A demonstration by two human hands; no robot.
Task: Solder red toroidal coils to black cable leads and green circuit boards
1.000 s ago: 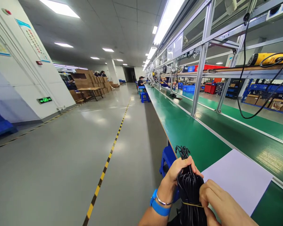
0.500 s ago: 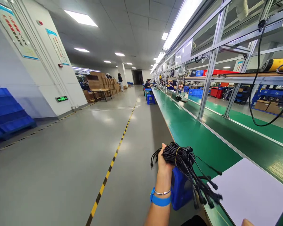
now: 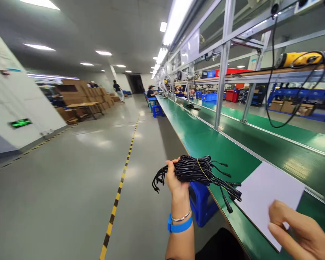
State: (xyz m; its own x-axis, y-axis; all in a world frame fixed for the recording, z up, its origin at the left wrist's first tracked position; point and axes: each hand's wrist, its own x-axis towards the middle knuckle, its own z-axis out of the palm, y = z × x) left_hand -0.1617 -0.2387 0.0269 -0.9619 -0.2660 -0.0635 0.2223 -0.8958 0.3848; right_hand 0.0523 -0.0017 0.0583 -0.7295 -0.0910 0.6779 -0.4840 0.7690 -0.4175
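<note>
My left hand (image 3: 173, 177) is closed around a bundle of black cables (image 3: 196, 169) tied with a yellow band, held level over the near edge of the green workbench (image 3: 206, 141). The cables' plug ends (image 3: 231, 191) hang down to the right. A blue wristband and a thin bracelet sit on my left wrist. My right hand (image 3: 300, 231) is at the lower right with its fingers loosely apart and nothing in it, over the corner of a white sheet (image 3: 268, 195) that lies on the bench.
A blue plastic stool (image 3: 202, 204) stands under the bench edge. A yellow-black floor line (image 3: 119, 195) runs down the aisle. Cardboard boxes (image 3: 78, 97) and a table are at the left; people stand and sit far off. A metal frame (image 3: 220, 72) with hanging cords rises over the bench.
My left hand has turned the cable bundle level and kept it near the bench edge. My right hand, off the bundle since a second ago, has come back into view over the white sheet.
</note>
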